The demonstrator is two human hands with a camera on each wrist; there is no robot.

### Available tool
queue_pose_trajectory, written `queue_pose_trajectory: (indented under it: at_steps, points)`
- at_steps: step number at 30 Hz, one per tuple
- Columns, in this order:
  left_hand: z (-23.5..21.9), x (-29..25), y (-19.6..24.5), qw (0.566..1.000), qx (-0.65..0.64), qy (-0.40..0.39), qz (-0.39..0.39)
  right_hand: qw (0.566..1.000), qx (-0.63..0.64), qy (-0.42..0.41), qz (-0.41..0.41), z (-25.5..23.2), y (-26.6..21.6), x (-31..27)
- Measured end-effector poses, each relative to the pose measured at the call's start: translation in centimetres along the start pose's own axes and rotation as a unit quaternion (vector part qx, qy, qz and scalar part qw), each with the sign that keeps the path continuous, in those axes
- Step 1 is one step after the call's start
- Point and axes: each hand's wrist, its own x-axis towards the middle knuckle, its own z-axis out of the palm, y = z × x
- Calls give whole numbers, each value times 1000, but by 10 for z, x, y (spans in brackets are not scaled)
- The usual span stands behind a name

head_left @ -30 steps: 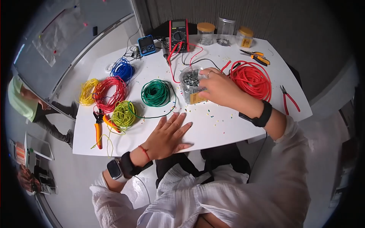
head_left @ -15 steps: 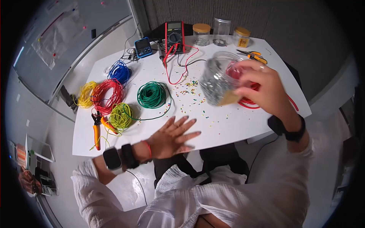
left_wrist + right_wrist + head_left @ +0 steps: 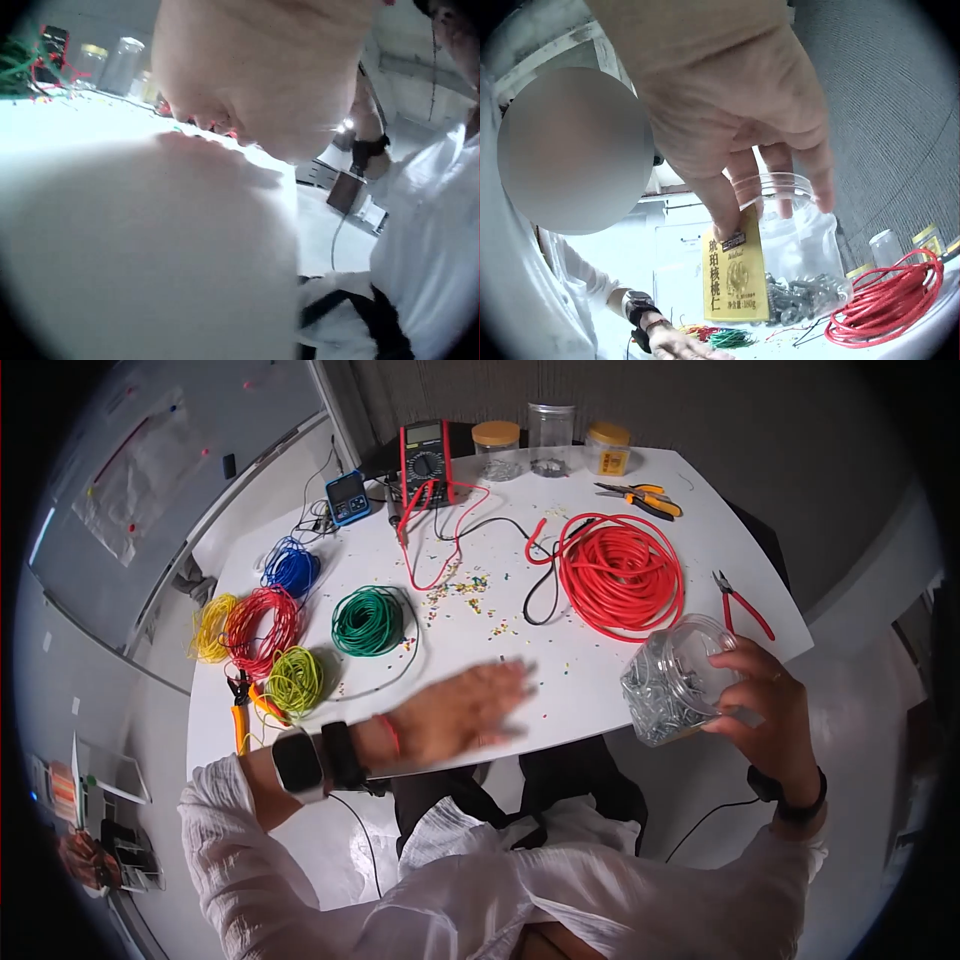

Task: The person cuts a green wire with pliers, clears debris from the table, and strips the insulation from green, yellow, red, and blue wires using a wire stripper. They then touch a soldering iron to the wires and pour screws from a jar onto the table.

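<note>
Near a red cable coil (image 3: 650,600) and red-handled pliers (image 3: 750,613), a clear jar (image 3: 655,695) is gripped by the right hand (image 3: 765,700), its label (image 3: 735,285) partly covered; the left hand (image 3: 455,712), fingers extended, is blurred.

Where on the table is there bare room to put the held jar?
Nearly bare: the front patch between left hand and held jar. Smaller: between yellow pliers and red pliers. Crowded: left side, with wire coils and cutters; bits litter the middle.
</note>
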Motion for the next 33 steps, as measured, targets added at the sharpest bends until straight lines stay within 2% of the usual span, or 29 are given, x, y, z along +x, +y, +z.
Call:
queue_pose_trajectory:
  at_steps: [3,4,6,8,10,12,14,15,16,18,20,22,24,26,27,30,33]
  points:
    - [-4,7,23,997,41,-60,29,1000,0,16,10,-4,3,-7]
    - [-5,9,25,992,74,-94,46,1000,2,17,15,-5,4,-9]
    - [-11,20,11,992,61,-98,43,999,-21,24,4,-4,6,-13]
    - [-11,30,-15,988,136,-71,-3,1000,-7,25,10,-2,7,-14]
    - [-14,23,-46,986,155,-21,-52,1000,6,27,12,-2,9,-14]
    - [-18,13,-64,983,165,-14,-77,999,18,27,21,-1,11,-16]
    - [-29,10,-66,974,189,-5,-125,999,16,34,21,1,14,-18]
    - [-29,10,-61,959,243,2,-148,999,12,39,23,1,15,-20]
    - [-28,13,-52,959,242,1,-145,999,12,40,27,0,16,-21]
    - [-21,26,-28,993,112,-19,12,999,7,32,43,-3,16,-23]
    - [-12,50,15,995,24,-42,90,998,15,35,57,-4,17,-23]
    - [9,62,30,992,36,-65,104,997,22,39,69,-5,17,-23]
    - [20,79,20,993,15,-60,100,997,13,40,66,-7,20,-25]
    - [19,97,-2,997,62,-43,22,997,10,44,67,-6,22,-30]
    - [15,96,-14,993,112,-42,16,997,7,47,66,-7,23,-32]
    - [3,78,-37,993,92,-42,-55,997,-3,30,67,-9,23,-36]
    - [-11,56,-55,990,111,-52,-75,997,-8,29,69,-8,29,-41]
